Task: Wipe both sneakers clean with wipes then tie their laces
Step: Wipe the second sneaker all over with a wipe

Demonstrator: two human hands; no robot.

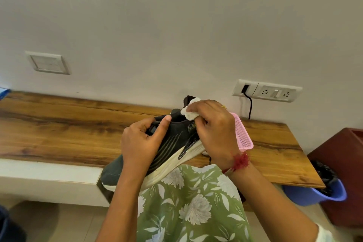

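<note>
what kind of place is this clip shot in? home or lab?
Likely a home room, not a lab: a wood-top ledge along a plain wall, a wall socket panel with a cable plugged in, and a lined blue bin below the ledge's end.

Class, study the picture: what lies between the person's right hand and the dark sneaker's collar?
A crumpled white wipe, pinched by the right hand and held against the collar of the sneaker. The head view shows this.
</note>
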